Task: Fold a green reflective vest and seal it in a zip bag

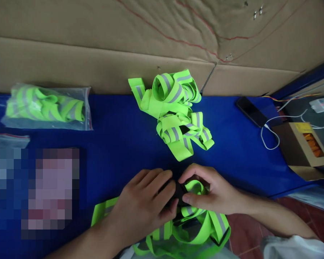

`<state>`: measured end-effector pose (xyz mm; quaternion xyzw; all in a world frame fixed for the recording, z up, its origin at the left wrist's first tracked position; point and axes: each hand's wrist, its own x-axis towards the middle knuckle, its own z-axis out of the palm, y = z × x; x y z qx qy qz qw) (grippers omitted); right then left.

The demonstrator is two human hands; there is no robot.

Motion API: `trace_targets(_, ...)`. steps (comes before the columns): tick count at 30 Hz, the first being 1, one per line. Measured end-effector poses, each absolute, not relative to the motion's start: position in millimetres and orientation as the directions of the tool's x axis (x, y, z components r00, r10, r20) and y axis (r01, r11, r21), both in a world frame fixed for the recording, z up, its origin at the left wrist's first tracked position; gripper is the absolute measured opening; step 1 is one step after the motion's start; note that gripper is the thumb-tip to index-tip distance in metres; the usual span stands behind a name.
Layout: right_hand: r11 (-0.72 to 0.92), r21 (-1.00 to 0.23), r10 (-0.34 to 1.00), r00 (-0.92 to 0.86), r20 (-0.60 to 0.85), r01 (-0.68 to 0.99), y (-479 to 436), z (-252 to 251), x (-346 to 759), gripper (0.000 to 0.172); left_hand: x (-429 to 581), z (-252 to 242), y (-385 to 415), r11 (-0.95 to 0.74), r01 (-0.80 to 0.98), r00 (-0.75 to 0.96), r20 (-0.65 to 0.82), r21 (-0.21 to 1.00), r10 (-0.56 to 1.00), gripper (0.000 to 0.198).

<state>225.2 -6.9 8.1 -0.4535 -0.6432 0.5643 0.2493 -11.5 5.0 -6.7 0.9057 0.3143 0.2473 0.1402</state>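
At the near edge of the table, my left hand (144,205) and my right hand (212,189) meet over a small black piece (180,192) that looks like a buckle. Both hands are closed on it, and the fingers hide much of its shape. Neon-green strap (218,225) with a grey reflective stripe hangs in loops below and around my right hand. Another stretch of the strap shows beyond my left wrist. Farther back lie two bunches of the same kind, one green strap bundle (175,90) against the cardboard and another green strap bundle (175,131) in front of it.
A clear bag (86,108) with coiled green strap lies at the left on the blue table (118,144). Below it are another plastic bag (9,142) and a blurred-out item (54,187). At the right are a plugged-in phone (251,111) and an open cardboard box (294,144).
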Motion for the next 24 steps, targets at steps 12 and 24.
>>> trace_targets(12,-0.200,-0.967,0.895,-0.373,-0.246,0.158,0.0,4.1,228.7,0.020,-19.9,-15.4,16.2,-0.663,0.455,0.750,0.146,0.594,0.646,0.041)
trace_targets(24,-0.015,-0.960,0.944,-0.313,-0.106,0.280,10.2,11.3,251.6,0.025,-31.0,2.8,22.0,-0.408,0.594,0.637,-0.095,0.693,0.765,0.045)
